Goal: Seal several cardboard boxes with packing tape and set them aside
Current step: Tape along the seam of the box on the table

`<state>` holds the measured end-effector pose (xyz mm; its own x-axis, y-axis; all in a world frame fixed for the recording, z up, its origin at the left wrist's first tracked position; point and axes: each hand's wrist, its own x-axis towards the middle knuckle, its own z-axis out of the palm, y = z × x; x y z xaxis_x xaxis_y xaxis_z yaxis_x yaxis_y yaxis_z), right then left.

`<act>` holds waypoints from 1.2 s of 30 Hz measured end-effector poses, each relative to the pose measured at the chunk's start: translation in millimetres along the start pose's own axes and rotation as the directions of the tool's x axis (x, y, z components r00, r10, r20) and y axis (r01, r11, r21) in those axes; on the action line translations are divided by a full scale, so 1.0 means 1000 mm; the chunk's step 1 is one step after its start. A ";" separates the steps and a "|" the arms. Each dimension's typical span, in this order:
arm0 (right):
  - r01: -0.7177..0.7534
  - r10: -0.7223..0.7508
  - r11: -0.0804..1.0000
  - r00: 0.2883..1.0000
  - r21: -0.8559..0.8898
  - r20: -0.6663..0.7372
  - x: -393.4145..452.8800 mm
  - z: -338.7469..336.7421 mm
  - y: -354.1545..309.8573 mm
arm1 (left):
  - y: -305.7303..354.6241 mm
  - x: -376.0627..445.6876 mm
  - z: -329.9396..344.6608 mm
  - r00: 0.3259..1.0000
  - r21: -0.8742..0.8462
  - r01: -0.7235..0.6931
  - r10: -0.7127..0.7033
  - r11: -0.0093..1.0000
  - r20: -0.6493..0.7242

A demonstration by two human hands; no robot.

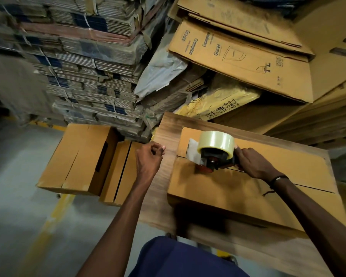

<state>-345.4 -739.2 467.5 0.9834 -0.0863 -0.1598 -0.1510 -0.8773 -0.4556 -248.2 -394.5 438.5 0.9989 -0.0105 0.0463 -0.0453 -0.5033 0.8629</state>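
Right hand grips one clear-tape dispenser on one brown cardboard box near the wooden table's far-left corner; left hand, fingers curled, seemingly empty; two boxes on the floor.

A wooden table fills the frame from about 3 to 5 o'clock, its grain showing along the left edge. A flat cardboard box lies directly on it, covering most of the top, its flaps meeting at a dark seam. The grey concrete floor spreads from 7 to 9 o'clock, marked by a worn yellow line. Two cardboard boxes sit on the floor at 9 o'clock, touching each other, just beside the table's left edge.
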 end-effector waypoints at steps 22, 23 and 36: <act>-0.006 0.005 0.999 1.000 0.036 0.009 0.001 0.004 0.004 | -0.057 -0.014 0.061 0.972 -0.103 0.182 -0.163 0.978 0.170; -0.006 0.006 1.000 1.000 0.031 0.006 0.001 0.004 0.003 | -0.057 -0.015 0.061 0.973 -0.061 0.172 -0.160 0.983 0.164; -0.012 0.011 1.000 1.000 0.026 0.029 0.002 0.003 0.000 | -0.019 -0.017 0.052 0.975 0.069 0.168 -0.176 0.983 0.133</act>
<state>-343.5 -738.3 464.8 0.9782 -0.0826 -0.1903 -0.1656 -0.8636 -0.4762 -263.4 -429.3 395.2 0.9841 -0.0367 -0.1738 0.1245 -0.5560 0.8218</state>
